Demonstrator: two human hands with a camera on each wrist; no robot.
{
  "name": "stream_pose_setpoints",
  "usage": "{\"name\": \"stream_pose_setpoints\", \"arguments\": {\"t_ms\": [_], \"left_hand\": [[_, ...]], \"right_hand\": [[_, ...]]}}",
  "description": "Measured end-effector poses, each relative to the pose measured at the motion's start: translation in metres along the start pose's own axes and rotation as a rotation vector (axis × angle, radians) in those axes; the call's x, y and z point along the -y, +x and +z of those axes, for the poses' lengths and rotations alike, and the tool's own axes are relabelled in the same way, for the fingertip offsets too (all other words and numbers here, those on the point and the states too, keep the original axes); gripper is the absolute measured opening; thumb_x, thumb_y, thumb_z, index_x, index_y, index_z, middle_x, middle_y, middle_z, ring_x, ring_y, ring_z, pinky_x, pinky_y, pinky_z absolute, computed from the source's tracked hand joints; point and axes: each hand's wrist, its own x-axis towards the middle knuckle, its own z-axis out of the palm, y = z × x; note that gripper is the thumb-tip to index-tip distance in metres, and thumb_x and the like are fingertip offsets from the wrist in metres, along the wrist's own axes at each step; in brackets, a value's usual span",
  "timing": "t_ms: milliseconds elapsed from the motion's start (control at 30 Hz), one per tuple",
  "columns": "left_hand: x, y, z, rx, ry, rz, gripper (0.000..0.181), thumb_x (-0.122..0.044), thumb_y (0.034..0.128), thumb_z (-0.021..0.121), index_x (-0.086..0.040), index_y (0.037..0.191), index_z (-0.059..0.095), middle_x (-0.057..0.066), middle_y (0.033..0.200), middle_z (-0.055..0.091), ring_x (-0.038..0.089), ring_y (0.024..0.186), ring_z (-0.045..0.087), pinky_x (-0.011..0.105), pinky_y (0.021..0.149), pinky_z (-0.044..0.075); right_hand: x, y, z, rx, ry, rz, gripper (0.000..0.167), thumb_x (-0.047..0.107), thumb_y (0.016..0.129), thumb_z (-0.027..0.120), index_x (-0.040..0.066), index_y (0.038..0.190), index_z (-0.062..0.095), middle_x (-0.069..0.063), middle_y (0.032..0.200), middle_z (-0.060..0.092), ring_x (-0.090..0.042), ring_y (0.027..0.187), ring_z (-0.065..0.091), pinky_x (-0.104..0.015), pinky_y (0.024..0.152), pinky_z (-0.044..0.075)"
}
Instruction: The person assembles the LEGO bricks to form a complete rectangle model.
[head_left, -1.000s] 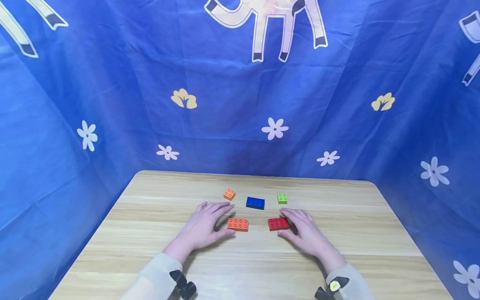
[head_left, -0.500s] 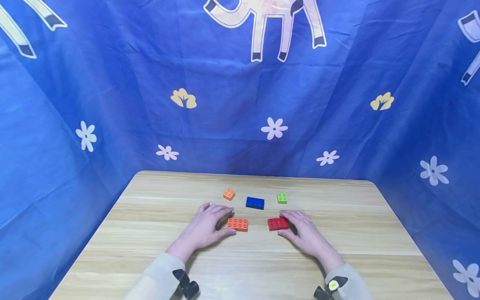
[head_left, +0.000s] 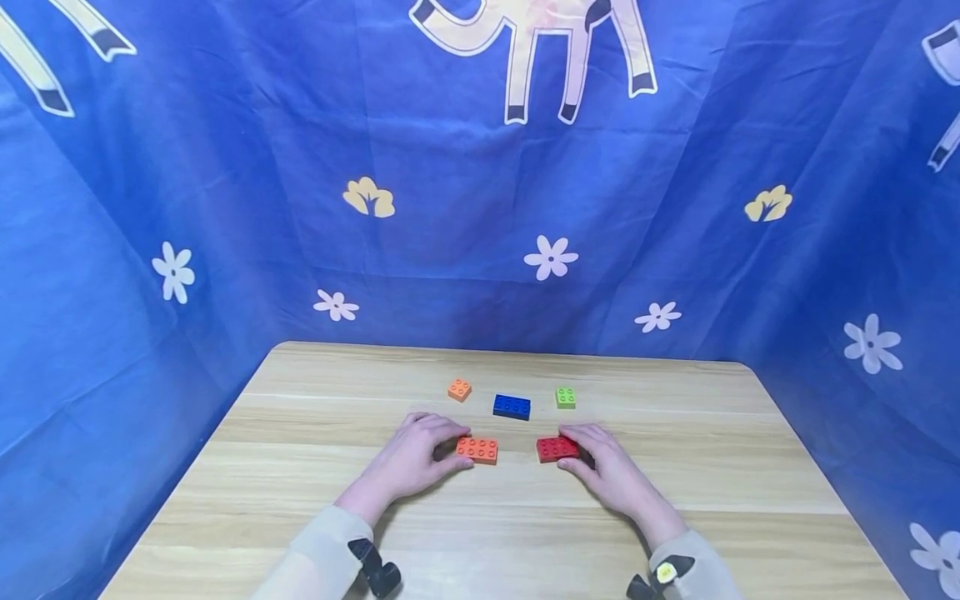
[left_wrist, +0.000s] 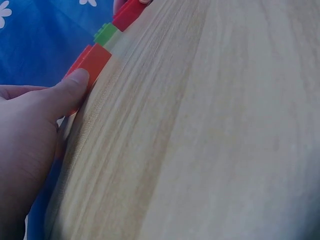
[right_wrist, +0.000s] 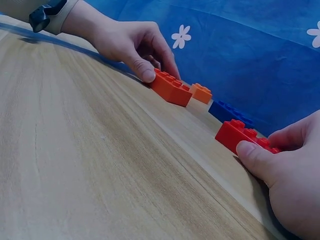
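My left hand (head_left: 411, 457) pinches the left end of a long orange toy brick (head_left: 480, 451) between thumb and fingers. In the left wrist view its thumb lies on the brick's near side. My right hand (head_left: 611, 467) grips the right end of a long red toy brick (head_left: 556, 450); the thumb sits on the near side in the right wrist view, where the fingers behind are partly hidden. Both bricks rest studs up on the wooden table, a gap apart.
Farther back lie a small orange brick (head_left: 459, 389), a long blue brick (head_left: 512, 407) and a small green brick (head_left: 566, 398). The wooden table (head_left: 510, 542) ends at a blue patterned cloth (head_left: 450, 275) behind and at both sides.
The left hand's fingers have drawn in toward the thumb and now hold the long orange brick. The right hand has closed slightly on the red one. The bricks stay in place.
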Motion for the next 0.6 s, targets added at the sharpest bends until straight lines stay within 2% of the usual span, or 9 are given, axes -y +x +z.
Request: {"name": "stream_pose_setpoints", "arguments": {"t_ms": [100, 233, 367, 600], "left_hand": [[0.0014, 0.0004, 0.0009, -0.008, -0.016, 0.017, 0.053, -0.052, 0.0933, 0.078, -0.014, 0.130, 0.075, 0.001, 0.126, 0.074, 0.023, 0.121, 0.066, 0.052, 0.114, 0.041], [0.0031, 0.0004, 0.0024, -0.007, -0.052, 0.009, 0.051, -0.050, 0.0924, 0.081, -0.014, 0.128, 0.076, -0.001, 0.123, 0.075, 0.021, 0.118, 0.067, 0.045, 0.109, 0.048], [0.0021, 0.0012, 0.0029, -0.003, -0.084, -0.012, 0.047, -0.046, 0.0918, 0.083, -0.013, 0.126, 0.077, -0.001, 0.120, 0.074, 0.018, 0.114, 0.067, 0.041, 0.104, 0.053], [-0.0027, 0.0048, 0.0001, 0.028, -0.110, -0.064, 0.042, -0.040, 0.0895, 0.086, -0.014, 0.121, 0.078, -0.003, 0.116, 0.074, 0.015, 0.110, 0.066, 0.040, 0.102, 0.054]], "right_hand": [[-0.0014, 0.0005, 0.0003, -0.012, 0.009, -0.002, 0.053, 0.034, 0.098, 0.078, 0.009, 0.143, 0.067, -0.002, 0.139, 0.067, -0.025, 0.133, 0.058, -0.049, 0.113, 0.046], [-0.0022, 0.0012, 0.0005, -0.021, 0.021, -0.011, 0.049, 0.033, 0.098, 0.077, 0.008, 0.140, 0.069, -0.001, 0.136, 0.068, -0.023, 0.130, 0.060, -0.048, 0.111, 0.048], [-0.0015, 0.0017, 0.0007, -0.032, 0.038, -0.021, 0.048, 0.029, 0.097, 0.079, 0.006, 0.138, 0.070, -0.003, 0.134, 0.069, -0.024, 0.127, 0.062, -0.049, 0.109, 0.050], [0.0003, 0.0033, 0.0018, -0.049, 0.043, -0.015, 0.046, 0.022, 0.094, 0.083, 0.005, 0.135, 0.072, -0.004, 0.130, 0.071, -0.025, 0.123, 0.064, -0.050, 0.105, 0.052]]}}
